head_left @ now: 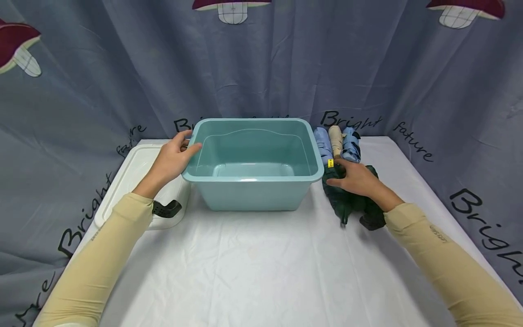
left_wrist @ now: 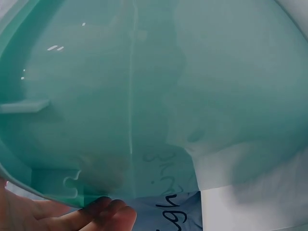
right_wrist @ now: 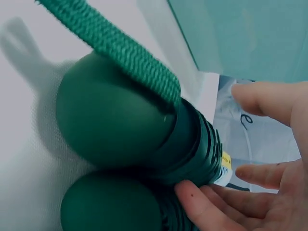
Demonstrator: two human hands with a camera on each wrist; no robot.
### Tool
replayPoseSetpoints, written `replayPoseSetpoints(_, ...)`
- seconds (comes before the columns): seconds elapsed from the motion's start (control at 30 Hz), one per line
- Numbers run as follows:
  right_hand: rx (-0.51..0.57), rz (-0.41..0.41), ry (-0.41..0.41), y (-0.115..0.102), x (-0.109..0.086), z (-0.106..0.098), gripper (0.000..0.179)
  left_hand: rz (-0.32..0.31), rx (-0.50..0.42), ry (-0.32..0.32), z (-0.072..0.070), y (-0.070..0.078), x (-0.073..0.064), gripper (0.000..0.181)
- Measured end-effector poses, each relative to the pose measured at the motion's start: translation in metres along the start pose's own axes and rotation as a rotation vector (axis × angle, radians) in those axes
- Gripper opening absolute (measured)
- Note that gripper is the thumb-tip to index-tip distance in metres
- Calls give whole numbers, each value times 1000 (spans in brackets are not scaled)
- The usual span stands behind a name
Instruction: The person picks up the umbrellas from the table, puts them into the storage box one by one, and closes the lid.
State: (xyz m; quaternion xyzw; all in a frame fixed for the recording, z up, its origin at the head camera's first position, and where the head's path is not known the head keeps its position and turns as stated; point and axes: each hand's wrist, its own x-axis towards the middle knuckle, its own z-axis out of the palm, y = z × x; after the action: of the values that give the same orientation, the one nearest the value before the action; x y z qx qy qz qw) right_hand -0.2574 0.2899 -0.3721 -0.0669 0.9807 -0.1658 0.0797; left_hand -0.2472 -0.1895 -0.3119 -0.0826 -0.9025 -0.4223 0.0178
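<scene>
A light teal plastic tub (head_left: 253, 195) stands upright at the table's back centre, nothing showing inside. My left hand (head_left: 173, 156) grips its left rim, thumb over the edge and fingers outside. To the tub's right lie two dark green folded umbrellas (head_left: 337, 200). Over them is my right hand (head_left: 357, 179), fingers spread and loosely bent. In the right wrist view one fingertip (right_wrist: 190, 192) touches the folds between the two rounded green handles (right_wrist: 115, 110). A woven green strap (right_wrist: 130, 53) hangs from the upper handle.
Behind the green umbrellas lie a blue folded umbrella (head_left: 323, 143), a beige one (head_left: 336, 138) and another blue one (head_left: 351, 147). A white lid (head_left: 126, 177) lies left of the tub, under my left forearm. A grey curtain (head_left: 261, 68) hangs behind the white-covered table (head_left: 253, 268).
</scene>
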Motion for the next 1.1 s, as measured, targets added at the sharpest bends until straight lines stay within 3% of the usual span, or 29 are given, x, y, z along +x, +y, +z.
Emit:
replayPoseSetpoints(0.43,59,-35,13,-3,9,5,78,-41,-16,-39,2,0,-1,80)
replayPoseSetpoints(0.7,8,-15,10,0,11,8,81,-49,6,-50,3,1,-2,79)
replayPoseSetpoints(1.1,-71,47,-78,-10,11,0,85,-64,68,-72,2,-1,-2,74)
